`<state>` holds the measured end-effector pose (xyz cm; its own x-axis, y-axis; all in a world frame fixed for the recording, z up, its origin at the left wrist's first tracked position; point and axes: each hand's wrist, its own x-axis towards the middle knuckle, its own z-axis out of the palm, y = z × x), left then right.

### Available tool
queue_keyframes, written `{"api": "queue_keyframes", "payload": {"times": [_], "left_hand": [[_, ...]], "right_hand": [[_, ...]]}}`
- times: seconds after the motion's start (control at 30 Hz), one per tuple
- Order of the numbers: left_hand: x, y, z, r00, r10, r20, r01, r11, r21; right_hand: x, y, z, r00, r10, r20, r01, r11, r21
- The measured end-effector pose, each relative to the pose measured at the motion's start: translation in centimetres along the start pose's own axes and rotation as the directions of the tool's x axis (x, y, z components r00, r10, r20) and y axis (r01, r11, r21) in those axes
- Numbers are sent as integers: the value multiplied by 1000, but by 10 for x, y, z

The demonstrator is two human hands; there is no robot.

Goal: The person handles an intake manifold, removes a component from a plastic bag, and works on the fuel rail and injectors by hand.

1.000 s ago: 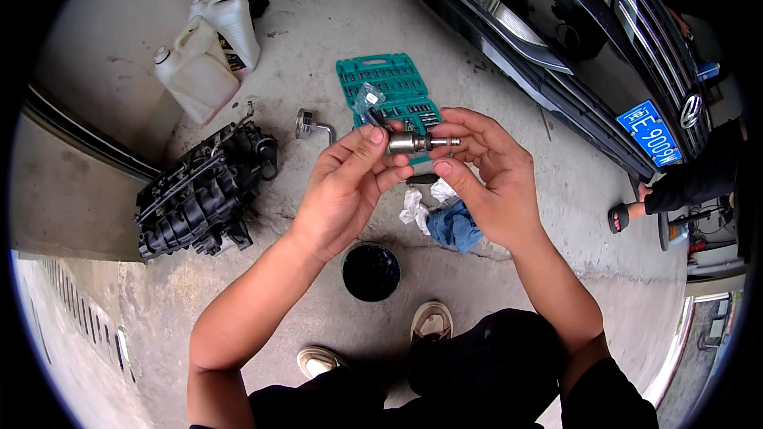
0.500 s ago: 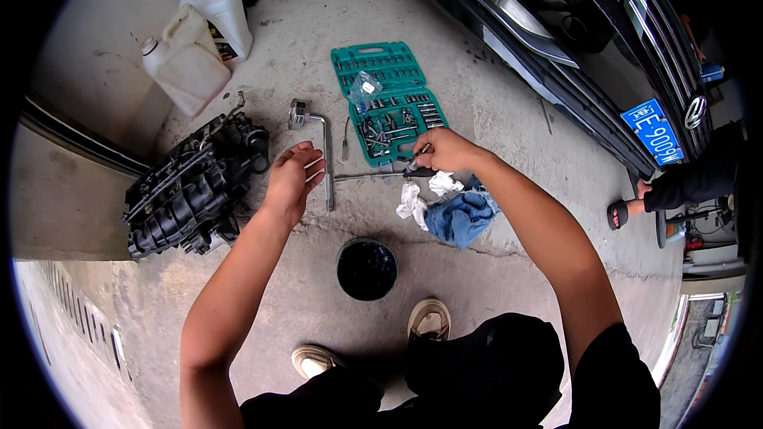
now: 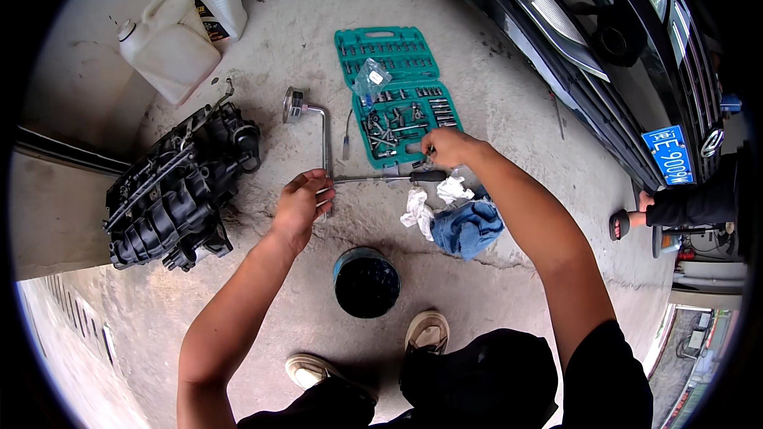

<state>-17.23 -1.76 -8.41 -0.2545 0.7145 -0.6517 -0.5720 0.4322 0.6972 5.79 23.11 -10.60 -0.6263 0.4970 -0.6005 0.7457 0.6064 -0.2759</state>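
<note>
My left hand (image 3: 299,208) reaches over the concrete with its fingers loosely apart and nothing visible in them. Its fingertips are by the shaft of an L-shaped wrench (image 3: 325,139) with a wide round head, and by the tip of a long screwdriver (image 3: 373,179) with a dark handle. At the near right corner of an open green socket set case (image 3: 373,160), my right hand (image 3: 449,148) pinches a small metal piece (image 3: 427,162), mostly covered by the fingers. Sockets and loose bits fill the case, and a clear plastic bag (image 3: 372,79) lies across its hinge.
Crumpled white tissues (image 3: 416,213) and a blue cloth (image 3: 467,229) lie near my right forearm. A dark bucket (image 3: 366,284) stands before my feet. At left are a black engine manifold (image 3: 179,191) and jugs (image 3: 171,48); at right, a black car (image 3: 588,40) and another person's foot (image 3: 624,224).
My left hand has lowered toward the near end of the L-shaped wrench. My right hand has shifted slightly right at the case corner. The whole view has shifted a little.
</note>
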Motion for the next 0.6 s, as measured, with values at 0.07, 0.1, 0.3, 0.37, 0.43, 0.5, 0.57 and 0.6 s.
{"api": "queue_keyframes", "payload": {"times": [0.07,0.1,0.3,0.37,0.43,0.5,0.57,0.6], "left_hand": [[8,-4,-1,1000,-16,5,16,1000,-5],[10,-5,-1,1000,-25,12,25,1000,-6],[15,3,-7,1000,-8,6,8,1000,4],[9,2,-5,1000,-21,13,21,1000,7],[-1,2,-5,999,-33,15,33,999,11],[-14,8,-5,998,10,65,-10,1000,-13],[-28,23,-10,997,39,60,-38,999,-13],[-32,29,-14,994,88,63,-89,996,5]], "right_hand": [[4,-2,0,998,-19,65,24,997,-76],[3,-2,0,997,-19,72,24,997,-76],[20,-52,-25,958,-47,-283,-29,965,-259],[47,-68,-19,863,-182,-471,88,972,-216],[69,-80,-10,851,-181,-492,76,971,-227],[82,-84,-9,838,-185,-513,69,969,-236],[87,-89,-10,891,-153,-428,19,953,-301],[87,-90,-9,893,-146,-426,17,956,-293]]}}
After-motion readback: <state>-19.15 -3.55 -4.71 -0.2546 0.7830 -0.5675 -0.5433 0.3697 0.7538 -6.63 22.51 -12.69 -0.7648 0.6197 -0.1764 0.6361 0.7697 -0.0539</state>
